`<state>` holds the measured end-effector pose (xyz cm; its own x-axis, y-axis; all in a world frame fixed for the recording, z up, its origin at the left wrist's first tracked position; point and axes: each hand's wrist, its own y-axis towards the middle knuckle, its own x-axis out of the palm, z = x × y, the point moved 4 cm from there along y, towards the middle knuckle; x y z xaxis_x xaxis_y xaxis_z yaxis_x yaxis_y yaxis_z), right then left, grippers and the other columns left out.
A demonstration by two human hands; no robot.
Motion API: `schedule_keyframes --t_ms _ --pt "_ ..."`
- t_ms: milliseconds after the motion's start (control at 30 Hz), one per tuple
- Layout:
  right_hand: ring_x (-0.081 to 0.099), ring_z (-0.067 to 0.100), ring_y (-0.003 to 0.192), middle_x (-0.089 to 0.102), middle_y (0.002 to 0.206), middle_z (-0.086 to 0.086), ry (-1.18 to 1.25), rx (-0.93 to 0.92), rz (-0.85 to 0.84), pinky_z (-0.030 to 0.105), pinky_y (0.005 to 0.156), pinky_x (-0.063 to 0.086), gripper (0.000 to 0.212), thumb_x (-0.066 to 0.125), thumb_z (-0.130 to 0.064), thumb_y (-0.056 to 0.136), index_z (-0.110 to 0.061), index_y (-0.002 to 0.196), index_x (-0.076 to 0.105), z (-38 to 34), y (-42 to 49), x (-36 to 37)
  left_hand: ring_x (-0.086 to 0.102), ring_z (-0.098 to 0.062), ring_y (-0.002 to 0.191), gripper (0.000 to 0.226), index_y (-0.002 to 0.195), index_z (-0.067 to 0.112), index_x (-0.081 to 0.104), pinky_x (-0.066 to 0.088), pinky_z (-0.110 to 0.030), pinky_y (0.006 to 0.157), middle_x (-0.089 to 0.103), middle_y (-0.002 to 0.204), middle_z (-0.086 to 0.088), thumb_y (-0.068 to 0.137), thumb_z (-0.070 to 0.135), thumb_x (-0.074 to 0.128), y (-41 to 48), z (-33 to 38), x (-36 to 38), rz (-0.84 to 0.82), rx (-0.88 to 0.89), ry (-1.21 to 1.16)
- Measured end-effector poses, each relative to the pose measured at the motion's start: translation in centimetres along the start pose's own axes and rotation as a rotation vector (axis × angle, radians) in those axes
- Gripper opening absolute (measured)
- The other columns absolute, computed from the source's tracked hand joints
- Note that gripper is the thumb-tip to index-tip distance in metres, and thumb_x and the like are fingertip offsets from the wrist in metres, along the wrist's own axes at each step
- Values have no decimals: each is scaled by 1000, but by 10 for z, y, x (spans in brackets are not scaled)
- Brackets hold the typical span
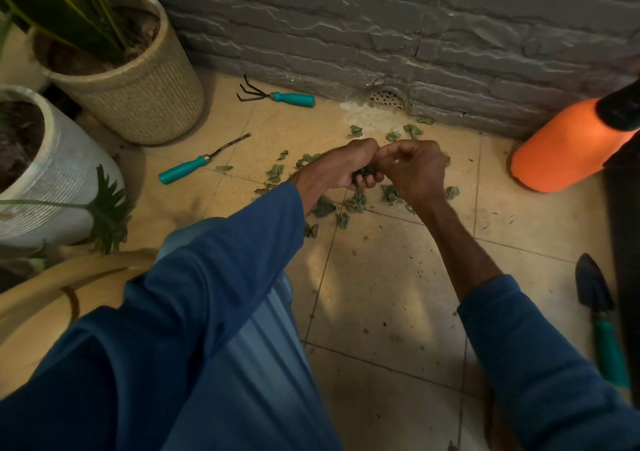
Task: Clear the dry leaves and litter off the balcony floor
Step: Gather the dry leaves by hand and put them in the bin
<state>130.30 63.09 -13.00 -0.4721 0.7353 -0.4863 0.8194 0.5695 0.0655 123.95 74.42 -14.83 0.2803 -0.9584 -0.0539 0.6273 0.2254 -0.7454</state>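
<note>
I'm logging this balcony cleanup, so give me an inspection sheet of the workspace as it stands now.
Surface: tiled floor, dirt specks, drain at the wall foot.
Job's things: dry leaves scattered around the hands; wad of leaves held.
Clutter: hand rake, weeder, trowel, orange sprayer.
Grippers: left hand grips the wad; right hand curled against it, hold unclear.
Cables: nothing seen.
Surroundings: grey stone wall, woven pot, white pot.

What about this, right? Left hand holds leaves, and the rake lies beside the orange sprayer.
Wrong on the rake: in the head view it lies near the woven pot, across from the orange sprayer. The left hand does hold leaves.
</note>
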Motion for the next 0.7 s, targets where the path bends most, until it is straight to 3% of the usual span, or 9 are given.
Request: schedule_keyframes --t_ms 100,200,267,333,400,500,567,700 --pt "69 3 67 77 82 -3 37 -40 -138 22 62 55 9 75 -17 90 -16 97 82 0 -3 7 33 -9 43 22 92 10 53 20 -19 38 49 58 0 95 14 32 -6 -3 -9 70 18 45" --pt "74 20 84 78 100 6 297 78 -281 31 66 61 21 64 -4 96 -12 112 76 14 -14 15 33 -10 42 28 80 13 59 22 -19 40 48 59 2 98 16 38 -10 -9 -26 216 53 177" --pt "73 27 83 76 103 13 350 145 -268 37 65 61 20 63 3 94 -4 109 74 30 -26 25 35 -11 46 32 80 12 63 24 -20 41 51 64 1 101 19 39 -10 -16 -39 272 55 232" --pt "73 31 77 77 93 13 150 90 -246 42 64 61 14 69 5 88 -5 93 77 50 -37 43 35 -10 47 33 83 12 63 23 -21 40 51 66 2 102 20 38 -13 -22 -51 280 39 211" --pt "72 25 75 76 88 7 -152 16 -297 37 66 60 12 76 0 83 -12 85 77 66 -46 68 32 -8 45 32 81 14 61 20 -20 41 49 64 5 101 20 37 -18 -26 -62 290 19 171" --pt "67 24 79 71 94 9 -414 3 -372 33 66 56 13 75 -17 87 -8 96 71 84 -58 100 31 -7 44 32 79 16 59 19 -20 40 48 63 6 101 19 36 -27 -31 -77 313 0 147" --pt "68 29 86 68 100 14 -497 -29 -388 40 72 60 16 67 -16 92 -6 105 67 90 -64 115 31 -7 45 31 81 15 59 20 -20 40 48 63 6 102 19 36 -32 -35 -85 329 -5 144" --pt "67 28 92 66 106 15 -594 -60 -368 40 78 60 13 60 -11 96 -8 106 68 96 -63 126 32 -7 45 31 83 15 61 22 -19 39 49 62 6 102 20 37 -41 -41 -97 363 -9 159"
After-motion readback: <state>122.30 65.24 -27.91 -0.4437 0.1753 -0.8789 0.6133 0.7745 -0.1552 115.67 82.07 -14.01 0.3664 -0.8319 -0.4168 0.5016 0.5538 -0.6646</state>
